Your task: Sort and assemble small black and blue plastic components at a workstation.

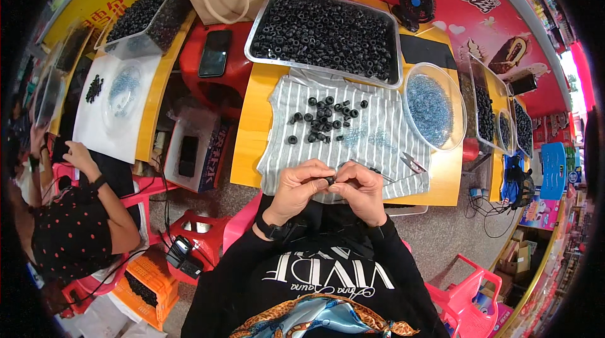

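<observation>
Just past the front edge of the table, my left hand [296, 188] and my right hand [358, 190] meet with fingertips pinched together. Between them is a small round black part [330, 180], mostly covered by the fingers. A loose pile of black ring-shaped parts [322, 125] lies beyond my hands on a grey-and-white striped cloth [277, 120]. Small clear bluish pieces [372, 138] are scattered beside the pile. Right of my right hand lies a small metal cutting tool [413, 163], perhaps snips.
A clear tray [398, 64] full of black rings stands at the back. To the right is a round tub [463, 125] of bluish pieces. A phone [215, 53] lies on a red stool at left. Farther left, another person [75, 224] sits at a similar table.
</observation>
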{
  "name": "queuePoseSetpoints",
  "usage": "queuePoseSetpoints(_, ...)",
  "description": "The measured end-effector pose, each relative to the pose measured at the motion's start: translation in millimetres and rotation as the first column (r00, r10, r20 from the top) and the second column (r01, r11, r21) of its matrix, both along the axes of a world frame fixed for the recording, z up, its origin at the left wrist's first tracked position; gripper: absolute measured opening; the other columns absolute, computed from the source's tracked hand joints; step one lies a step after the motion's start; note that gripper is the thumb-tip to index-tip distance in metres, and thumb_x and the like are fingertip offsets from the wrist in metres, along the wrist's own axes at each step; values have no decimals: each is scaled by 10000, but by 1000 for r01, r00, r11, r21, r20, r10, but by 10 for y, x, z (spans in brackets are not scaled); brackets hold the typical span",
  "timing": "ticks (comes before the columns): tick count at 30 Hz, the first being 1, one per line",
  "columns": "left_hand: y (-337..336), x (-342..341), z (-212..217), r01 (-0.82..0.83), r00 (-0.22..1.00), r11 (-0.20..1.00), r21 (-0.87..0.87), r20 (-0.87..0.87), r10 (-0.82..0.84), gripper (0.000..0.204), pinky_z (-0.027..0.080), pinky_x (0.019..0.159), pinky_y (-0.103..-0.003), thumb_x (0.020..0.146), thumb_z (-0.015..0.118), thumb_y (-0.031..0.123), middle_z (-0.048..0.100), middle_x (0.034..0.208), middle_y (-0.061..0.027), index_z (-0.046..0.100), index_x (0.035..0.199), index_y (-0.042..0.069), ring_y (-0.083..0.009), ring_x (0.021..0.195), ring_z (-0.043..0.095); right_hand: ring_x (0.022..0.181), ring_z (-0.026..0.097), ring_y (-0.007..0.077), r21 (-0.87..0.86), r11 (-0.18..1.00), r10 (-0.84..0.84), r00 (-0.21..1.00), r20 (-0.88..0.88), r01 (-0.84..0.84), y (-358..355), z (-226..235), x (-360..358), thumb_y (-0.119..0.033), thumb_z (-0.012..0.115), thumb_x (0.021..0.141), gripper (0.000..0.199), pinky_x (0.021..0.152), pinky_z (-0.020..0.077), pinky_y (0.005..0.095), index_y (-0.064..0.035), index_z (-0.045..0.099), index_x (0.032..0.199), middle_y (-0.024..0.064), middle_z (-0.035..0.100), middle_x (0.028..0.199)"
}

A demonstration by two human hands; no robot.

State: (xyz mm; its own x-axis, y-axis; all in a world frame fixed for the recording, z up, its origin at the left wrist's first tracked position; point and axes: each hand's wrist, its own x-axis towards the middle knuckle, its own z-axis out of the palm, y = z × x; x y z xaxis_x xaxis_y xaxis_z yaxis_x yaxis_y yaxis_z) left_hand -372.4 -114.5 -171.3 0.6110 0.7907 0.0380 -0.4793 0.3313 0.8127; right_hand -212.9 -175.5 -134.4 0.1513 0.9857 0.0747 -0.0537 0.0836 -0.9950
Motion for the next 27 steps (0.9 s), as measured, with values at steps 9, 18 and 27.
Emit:
queuePoseSetpoints(9, 26, -34, -38, 131, 991, 991, 14, 33, -131, 341, 466, 760, -240, 837, 719, 115, 593, 1021, -91, 657, 1121, -64, -138, 910, 570, 582, 489, 87, 17, 999, -31, 977, 213, 28, 44, 54, 19, -55, 822, 689, 274, 522, 369, 251, -45, 550, 655, 2, 538, 640)
queuePoseSetpoints(18, 80, -90, -29, 320, 940, 931, -178, 181, -289, 290, 472, 733, -225, 816, 735, 76, 604, 971, -77, 676, 1060, -69, -134, 853, 595, 527, 502, 230, 178, 982, -51, 829, 557, -59, 75, 126, 14, -192, 862, 607, 384, 477, 372, 342, -51, 505, 617, 66, 498, 592)
queuePoseSetpoints(27, 28, -70, -72, 223, 966, 910, -351, 207, -157, 423, 452, 649, -232, 864, 713, 240, 607, 926, -89, 601, 1073, -109, -129, 768, 568, 562, 522, 272, 247, 969, -161, 729, 665, -11, 39, 194, 0, -152, 824, 644, 310, 488, 389, 374, -48, 532, 655, 80, 489, 626)
